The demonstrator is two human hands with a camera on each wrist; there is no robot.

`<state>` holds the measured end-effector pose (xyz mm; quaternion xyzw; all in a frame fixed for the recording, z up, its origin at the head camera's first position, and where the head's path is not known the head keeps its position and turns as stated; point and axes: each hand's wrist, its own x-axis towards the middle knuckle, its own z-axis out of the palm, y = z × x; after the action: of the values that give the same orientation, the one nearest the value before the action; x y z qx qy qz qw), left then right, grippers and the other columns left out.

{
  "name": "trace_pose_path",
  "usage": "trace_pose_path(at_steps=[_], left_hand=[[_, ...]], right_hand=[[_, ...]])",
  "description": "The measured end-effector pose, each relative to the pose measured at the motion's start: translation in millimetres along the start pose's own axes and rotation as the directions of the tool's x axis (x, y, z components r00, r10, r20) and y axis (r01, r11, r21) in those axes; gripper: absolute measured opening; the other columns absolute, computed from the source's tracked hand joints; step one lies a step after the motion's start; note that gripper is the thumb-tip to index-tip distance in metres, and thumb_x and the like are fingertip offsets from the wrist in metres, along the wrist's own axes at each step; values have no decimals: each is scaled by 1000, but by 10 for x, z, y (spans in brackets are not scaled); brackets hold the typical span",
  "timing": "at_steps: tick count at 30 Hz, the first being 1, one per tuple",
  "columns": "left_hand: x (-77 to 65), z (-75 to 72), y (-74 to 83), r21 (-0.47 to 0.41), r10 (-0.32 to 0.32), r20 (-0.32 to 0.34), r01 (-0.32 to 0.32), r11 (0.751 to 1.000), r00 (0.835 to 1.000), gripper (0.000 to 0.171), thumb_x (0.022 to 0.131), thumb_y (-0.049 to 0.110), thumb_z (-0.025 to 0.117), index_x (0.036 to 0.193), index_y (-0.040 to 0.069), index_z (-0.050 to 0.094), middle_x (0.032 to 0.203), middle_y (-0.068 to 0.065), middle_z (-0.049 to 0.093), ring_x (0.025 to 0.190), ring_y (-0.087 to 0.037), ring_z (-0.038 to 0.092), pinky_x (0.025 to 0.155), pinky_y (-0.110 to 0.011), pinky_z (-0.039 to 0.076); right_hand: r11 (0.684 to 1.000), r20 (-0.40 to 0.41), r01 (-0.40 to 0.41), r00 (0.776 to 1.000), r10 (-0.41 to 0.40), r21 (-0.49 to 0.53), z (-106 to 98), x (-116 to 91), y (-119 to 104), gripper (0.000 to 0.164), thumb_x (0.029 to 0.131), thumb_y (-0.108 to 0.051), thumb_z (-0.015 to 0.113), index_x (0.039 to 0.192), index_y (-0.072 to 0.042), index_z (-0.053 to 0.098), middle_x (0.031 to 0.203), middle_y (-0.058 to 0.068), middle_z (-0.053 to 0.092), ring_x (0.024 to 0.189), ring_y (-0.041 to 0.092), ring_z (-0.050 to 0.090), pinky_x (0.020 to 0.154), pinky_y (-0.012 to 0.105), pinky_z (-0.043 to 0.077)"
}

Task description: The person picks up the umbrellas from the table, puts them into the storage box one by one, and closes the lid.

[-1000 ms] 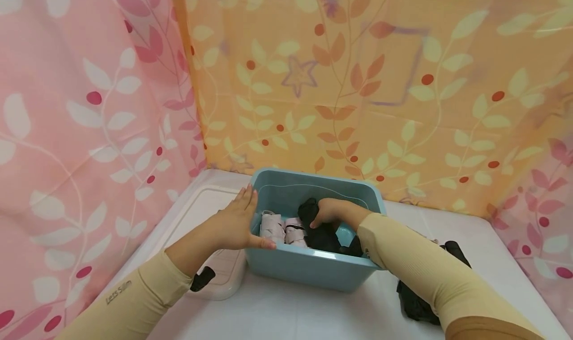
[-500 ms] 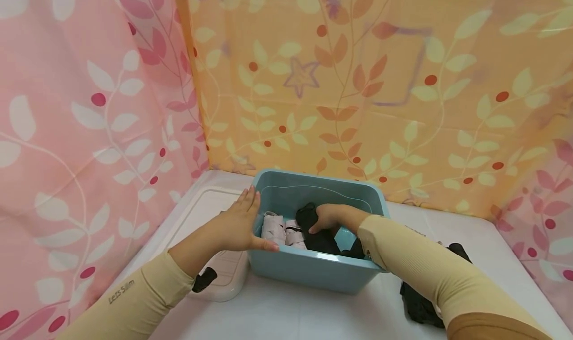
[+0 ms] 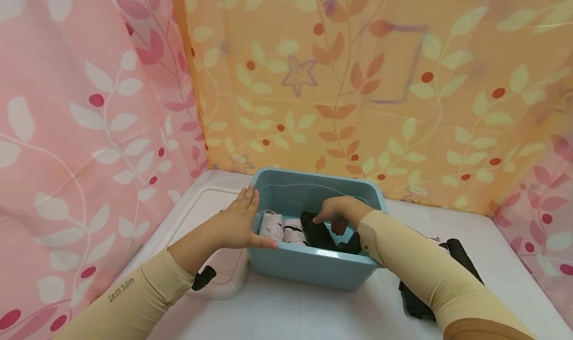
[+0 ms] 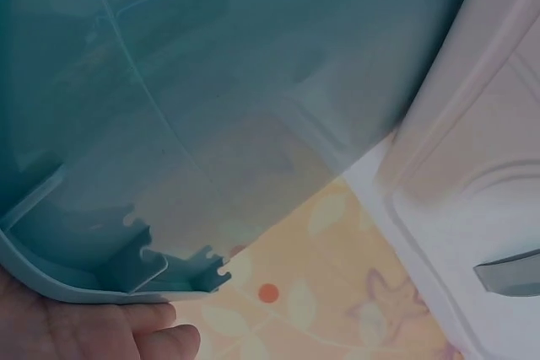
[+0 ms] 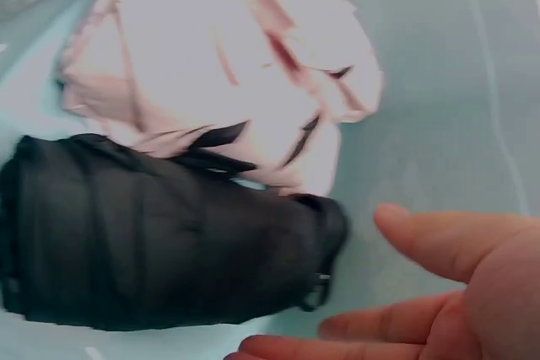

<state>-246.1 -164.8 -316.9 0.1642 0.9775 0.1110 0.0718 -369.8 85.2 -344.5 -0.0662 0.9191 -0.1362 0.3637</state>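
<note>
A blue plastic bin (image 3: 309,273) stands on the white-covered table. Fingers straight, my left hand (image 3: 233,224) rests against its left rim, the thumb lying over the front edge. Inside are two pale pink fabric rolls (image 3: 271,226) on the left. Beside them lies a rolled black fabric bundle (image 3: 317,233), with another black thing (image 3: 351,244) near the front right corner. My right hand (image 3: 342,212) is in the bin just above the black bundle. The right wrist view shows its thumb and fingers apart, off the end of the black roll (image 5: 169,242).
A pale lid (image 3: 226,275) lies left of the bin, with a small black object (image 3: 204,278) at my left wrist. Black fabric items (image 3: 416,300) lie on the table at right, partly hidden by my right arm. Patterned curtains (image 3: 277,81) stand behind and at the sides.
My right hand has let go of the black fabric bundle and lifted slightly off it. The bundle now lies flatter next to the pink rolls. My left hand has stayed on the rim.
</note>
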Motion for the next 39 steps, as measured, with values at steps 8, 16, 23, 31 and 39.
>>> trace_pose_path(at_steps=[8, 16, 23, 31, 39], left_hand=[[11, -2, -6, 17, 34, -7, -34, 999, 999, 134, 55, 88, 45, 145, -1, 1, 151, -19, -9, 138, -30, -12, 109, -49, 13], [30, -1, -13, 25, 39, -9, -38, 999, 999, 134, 55, 88, 45, 145, -1, 0, 151, -19, -9, 138, -31, -11, 110, -47, 10], [35, 30, -9, 17, 42, -9, -41, 999, 999, 134, 56, 87, 47, 144, -2, 2, 151, -20, -8, 138, -32, -10, 110, -48, 10], [21, 78, -28, 27, 37, -7, -36, 999, 999, 134, 55, 89, 44, 145, -1, 1, 151, -18, -10, 137, -31, -12, 110, -48, 10], [20, 16, -14, 17, 41, -20, -41, 999, 999, 135, 54, 88, 46, 145, -1, 1, 151, -19, -8, 138, -32, -11, 109, -49, 11]], right_hand=[[983, -68, 110, 993, -101, 150, -210, -190, -5, 61, 91, -41, 52, 129, 6, 44, 97, 24, 65, 83, 31, 66, 72, 39, 53], [921, -182, 282, 954, -239, 270, -396, -423, 14, 59, 92, -38, 52, 130, 7, 43, 100, 23, 65, 93, 32, 64, 78, 41, 51], [912, -219, 317, 939, -264, 259, -492, -599, 123, 57, 92, -39, 52, 125, 7, 47, 103, 21, 65, 92, 28, 65, 79, 39, 51], [881, -273, 382, 911, -309, 278, -597, -907, 357, 62, 92, -40, 51, 133, 5, 39, 111, 24, 61, 98, 30, 63, 85, 40, 49], [876, -377, 423, 869, -320, 231, -706, -1345, 792, 67, 89, -49, 51, 130, 4, 42, 111, 21, 60, 102, 30, 60, 86, 41, 48]])
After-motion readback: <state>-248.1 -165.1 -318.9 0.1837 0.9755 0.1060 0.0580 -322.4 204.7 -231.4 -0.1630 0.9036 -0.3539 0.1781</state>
